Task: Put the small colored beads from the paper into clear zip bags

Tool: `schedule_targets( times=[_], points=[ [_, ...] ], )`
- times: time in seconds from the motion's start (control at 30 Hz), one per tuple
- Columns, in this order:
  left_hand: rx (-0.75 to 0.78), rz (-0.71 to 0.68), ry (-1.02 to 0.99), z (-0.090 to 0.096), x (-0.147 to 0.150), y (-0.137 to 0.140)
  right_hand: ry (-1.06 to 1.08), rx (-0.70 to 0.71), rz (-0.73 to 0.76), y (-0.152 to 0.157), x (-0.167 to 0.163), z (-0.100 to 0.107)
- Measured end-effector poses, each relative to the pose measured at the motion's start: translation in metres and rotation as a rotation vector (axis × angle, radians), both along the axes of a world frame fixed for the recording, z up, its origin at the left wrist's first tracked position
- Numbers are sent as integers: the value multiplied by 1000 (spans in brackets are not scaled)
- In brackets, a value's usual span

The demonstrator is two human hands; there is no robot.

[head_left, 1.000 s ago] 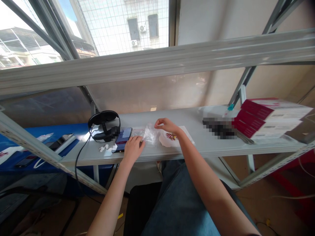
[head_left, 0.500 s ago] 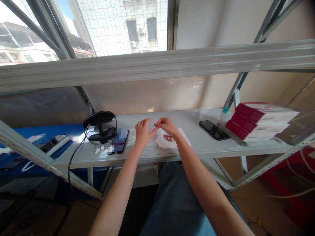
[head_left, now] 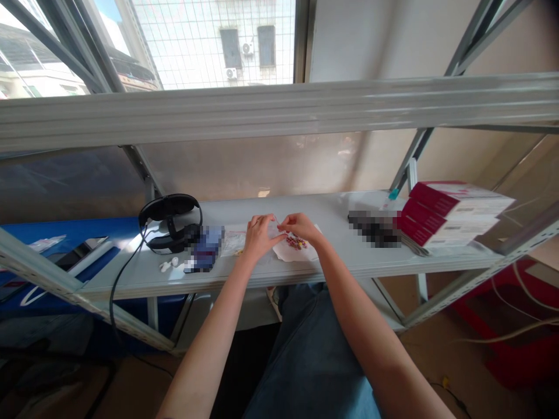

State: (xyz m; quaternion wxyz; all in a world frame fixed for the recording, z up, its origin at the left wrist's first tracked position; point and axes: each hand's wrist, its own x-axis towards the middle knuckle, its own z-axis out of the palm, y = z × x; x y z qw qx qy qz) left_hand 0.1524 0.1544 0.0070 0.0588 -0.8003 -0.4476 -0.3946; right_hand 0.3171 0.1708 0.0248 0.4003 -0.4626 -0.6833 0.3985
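Observation:
Over the shelf, my left hand is raised with its fingers curled at a thin thread and its thumb stretched toward the other hand. My right hand pinches at the lower part of that thread; anything small between its fingertips is too tiny to make out. Just below the right hand, several small colourful beads lie on a crumpled white paper. Clear plastic packaging lies partly behind my left hand.
Left on the shelf are a black headset with a cable, white earbuds and a blurred phone. At right stand stacked magenta-and-white boxes beside a blurred dark phone. A metal beam crosses above.
The view has turned slightly right. Both hands have shifted a little right relative to the shelf, closer above the beads. The thread is still between them.

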Motion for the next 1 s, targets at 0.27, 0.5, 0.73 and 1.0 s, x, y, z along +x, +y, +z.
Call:
schedule_targets(
  times=[0.27,0.5,0.73,1.0],
  points=[
    [-42,-63,-25,-9,0,-3,-456,136,-227,7,22,-9],
    [-86,-80,23,-11,0,-4,-703,124,-350,8,26,-8],
    [-124,-66,45,-11,-1,-4,-885,8,-377,8,17,-4],
    [-136,-68,38,-11,0,-4,-644,2,-310,10,17,-6]
  ],
)
